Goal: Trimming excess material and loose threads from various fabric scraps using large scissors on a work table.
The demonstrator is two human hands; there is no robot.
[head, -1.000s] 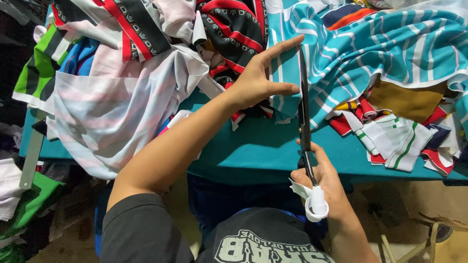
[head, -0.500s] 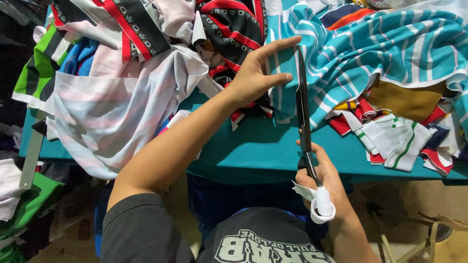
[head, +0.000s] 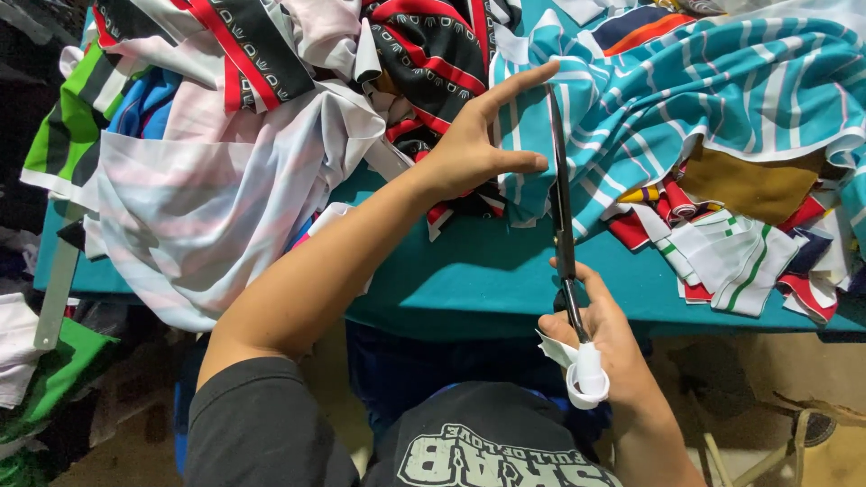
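The right hand (head: pixel 603 338) kept a closed grip on the handles of a pair of scissors (head: pixel 561 212), a thumb wrapped in white tape (head: pixel 586 377) pushed through the lower loop. The long dark blades ran straight up from that hand, across the near edge of the table (head: pixel 478 280), and into the teal and white striped cloth (head: pixel 686 99). The left hand (head: pixel 474 149) lay just left of the blades, open and not gripping, its fingers spread flat on the left edge of the striped cloth, with the forefinger reaching toward the blade tips and the thumb pointing at the blades.

Left of the scissors, a pale pink and white striped garment (head: pixel 207 198) hung over the table's near edge. Beyond the left hand sat a black and red patterned fabric (head: pixel 433 54), bunched up and touching the striped cloth. Right of the scissors, a mustard yellow piece (head: pixel 753 185) lay under the striped cloth, and a heap of small scraps (head: pixel 731 252) in white, green and red crowded the table edge.

Compared with half a second before, the left thumb had moved closer to the blades, and the scissors stood nearly in the same line.
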